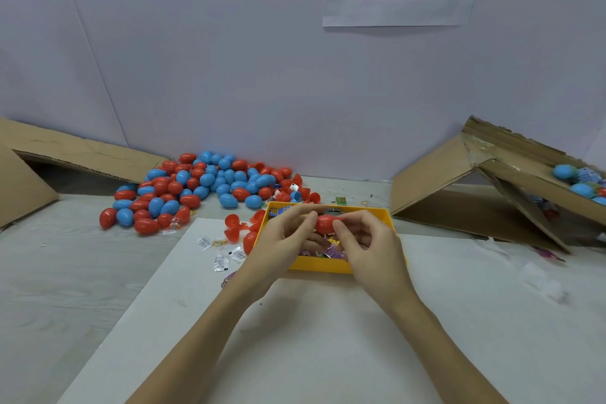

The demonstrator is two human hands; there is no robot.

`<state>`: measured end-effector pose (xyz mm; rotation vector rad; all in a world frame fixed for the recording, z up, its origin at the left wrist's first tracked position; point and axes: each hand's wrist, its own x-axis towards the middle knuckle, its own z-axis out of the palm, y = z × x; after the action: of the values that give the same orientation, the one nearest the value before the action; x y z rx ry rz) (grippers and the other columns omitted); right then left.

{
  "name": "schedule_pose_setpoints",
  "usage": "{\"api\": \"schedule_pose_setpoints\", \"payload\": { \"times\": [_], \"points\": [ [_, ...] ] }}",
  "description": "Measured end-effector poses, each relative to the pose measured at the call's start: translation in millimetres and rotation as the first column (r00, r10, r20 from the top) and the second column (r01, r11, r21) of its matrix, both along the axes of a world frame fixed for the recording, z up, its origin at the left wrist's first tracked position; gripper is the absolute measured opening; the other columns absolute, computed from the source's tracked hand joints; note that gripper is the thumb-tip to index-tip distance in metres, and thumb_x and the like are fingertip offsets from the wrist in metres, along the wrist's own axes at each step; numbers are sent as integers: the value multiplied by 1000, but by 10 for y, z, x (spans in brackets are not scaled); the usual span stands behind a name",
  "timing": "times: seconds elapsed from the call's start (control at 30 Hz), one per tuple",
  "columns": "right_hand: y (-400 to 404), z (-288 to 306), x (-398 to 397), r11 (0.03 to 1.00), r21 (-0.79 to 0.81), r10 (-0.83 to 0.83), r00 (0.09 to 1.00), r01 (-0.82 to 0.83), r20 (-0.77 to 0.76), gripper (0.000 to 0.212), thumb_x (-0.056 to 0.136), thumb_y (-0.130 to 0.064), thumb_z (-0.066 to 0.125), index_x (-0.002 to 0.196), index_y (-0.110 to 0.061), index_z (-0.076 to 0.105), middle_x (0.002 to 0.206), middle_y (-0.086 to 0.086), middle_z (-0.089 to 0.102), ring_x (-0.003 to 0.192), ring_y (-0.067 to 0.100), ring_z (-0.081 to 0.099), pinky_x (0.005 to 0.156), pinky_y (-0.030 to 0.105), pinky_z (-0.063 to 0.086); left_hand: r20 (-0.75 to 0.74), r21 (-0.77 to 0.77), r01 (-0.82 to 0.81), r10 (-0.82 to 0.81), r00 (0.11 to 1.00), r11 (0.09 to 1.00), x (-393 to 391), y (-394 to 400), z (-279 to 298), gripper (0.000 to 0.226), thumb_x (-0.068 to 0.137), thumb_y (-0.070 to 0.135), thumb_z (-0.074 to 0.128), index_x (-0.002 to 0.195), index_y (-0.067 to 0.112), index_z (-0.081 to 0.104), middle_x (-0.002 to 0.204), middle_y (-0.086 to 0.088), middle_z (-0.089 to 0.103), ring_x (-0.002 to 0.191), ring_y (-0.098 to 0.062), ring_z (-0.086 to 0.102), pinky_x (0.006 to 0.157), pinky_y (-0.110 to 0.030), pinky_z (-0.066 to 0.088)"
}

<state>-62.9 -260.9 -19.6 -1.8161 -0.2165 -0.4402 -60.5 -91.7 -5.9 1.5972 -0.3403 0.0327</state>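
Red egg (pixel 324 223) sits just below the middle of the frame, over the yellow tray (pixel 314 265), pinched at both ends: left hand (pixel 282 239) has thumb and fingertips curled on its left end, right hand (pixel 370 246) pinches the right end. Looks to me like the two halves are getting snapped shut (or popped apart, hard to tell), so I'd grip close to the seam, push straight along the long axis, and work over the tray so nothing rolls off toward the loose egg pile (pixel 203 187) left of center
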Motion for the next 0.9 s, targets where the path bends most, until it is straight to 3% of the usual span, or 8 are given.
{"api": "schedule_pose_setpoints", "payload": {
  "times": [0.17,0.27,0.33,0.4,0.53,0.73,0.83,0.9],
  "points": [
    [-11,26,-31,1000,-10,1,999,-2,-40,26,96,-41,60,101,-19,72,85,-7,73,80,10,72,70,29,60,145,93,-3,-10,989,996,-12,-16,-9,27,97,20,70,123,24,69,112,9,72,99,-17,73,87,-30,61],
    [-40,1,-12,973,-217,-69,997,76,39,24,103,-38,53,111,-22,69,101,-9,70,94,6,67,76,21,55,118,54,-91,84,990,994,20,-8,-8,25,98,23,68,122,25,70,105,8,76,94,-14,75,79,-21,59],
    [-82,-29,13,883,-453,-89,991,123,95,23,106,-30,53,117,-22,70,117,-6,65,110,9,59,92,24,51,113,53,-145,138,984,988,44,15,-15,24,97,25,67,121,27,69,102,9,76,91,-12,75,77,-19,58],
    [-121,-45,22,768,-636,-85,996,79,21,30,106,-38,49,118,-25,74,126,-6,63,120,13,52,104,31,43,105,54,-174,167,980,983,61,33,-29,24,97,26,67,121,27,69,102,7,76,91,-11,75,77,-19,58],
    [-119,-63,29,617,-786,-114,993,46,-31,43,108,-47,36,115,-30,75,120,-10,66,114,14,52,100,35,36,88,60,-187,182,979,980,65,26,-40,25,97,26,67,122,24,69,105,2,76,90,-10,75,75,-18,58],
    [-146,-57,73,815,-569,-123,992,110,17,34,107,-28,49,100,-10,77,97,2,69,97,19,61,88,37,49,104,57,-199,192,976,978,60,26,-32,21,98,25,67,119,25,70,99,4,76,87,-10,75,73,-17,57],
    [-166,-27,58,875,-465,-121,991,135,59,32,106,-31,52,101,-13,78,100,0,68,97,14,61,86,36,53,102,64,-245,238,966,967,72,31,-22,21,97,28,67,118,27,69,99,7,76,87,-8,75,72,-17,58],
    [-168,-9,51,876,-480,-56,998,42,-14,38,104,-44,50,99,-23,81,107,-6,68,104,10,59,91,36,51,105,68,-265,257,961,962,83,36,-22,19,97,28,67,116,31,69,98,9,76,86,-8,74,72,-18,58]
  ]
}}
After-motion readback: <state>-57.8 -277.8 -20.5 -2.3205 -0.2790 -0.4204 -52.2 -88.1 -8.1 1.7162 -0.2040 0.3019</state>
